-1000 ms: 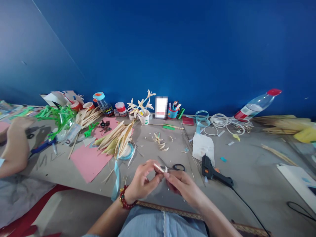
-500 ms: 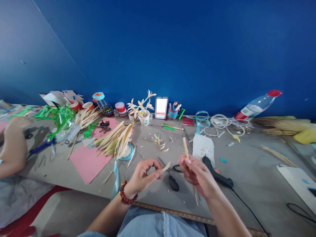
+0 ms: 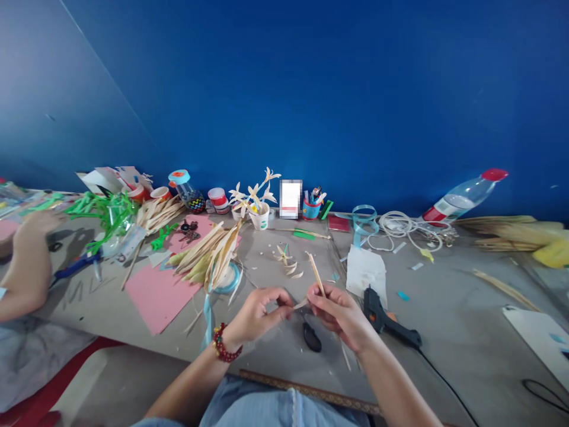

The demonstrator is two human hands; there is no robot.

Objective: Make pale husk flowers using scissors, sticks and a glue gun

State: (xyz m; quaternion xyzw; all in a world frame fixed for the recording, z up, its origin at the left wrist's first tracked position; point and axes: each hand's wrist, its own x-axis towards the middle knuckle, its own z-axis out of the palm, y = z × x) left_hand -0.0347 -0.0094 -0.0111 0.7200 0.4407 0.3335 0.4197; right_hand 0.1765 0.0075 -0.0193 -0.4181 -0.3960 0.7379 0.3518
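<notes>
My left hand (image 3: 263,309) pinches a small pale strip of dried husk (image 3: 301,304) between thumb and fingertips. My right hand (image 3: 340,311) is closed around a thin light-tan stick (image 3: 316,271), which tilts up to the left; its lower end shows below the hand. The strip's far end meets my right fingertips, and I cannot tell whether they grip it too. Under my hands lies a pair of scissors with a black handle (image 3: 312,337), partly covered. Several cut husk petals (image 3: 291,268) lie beyond my hands.
A black glue gun (image 3: 391,323) with a cord lies right of my right hand, by white paper (image 3: 367,270). A husk bundle (image 3: 213,255) and pink paper (image 3: 157,299) are leftward. Husk flowers stand in a paper cup (image 3: 260,218). Another person's arm (image 3: 29,255) is far left.
My right hand has moved left toward my left hand, bringing the stick along and tilting it leftward. The husk strip now reaches my right fingertips.
</notes>
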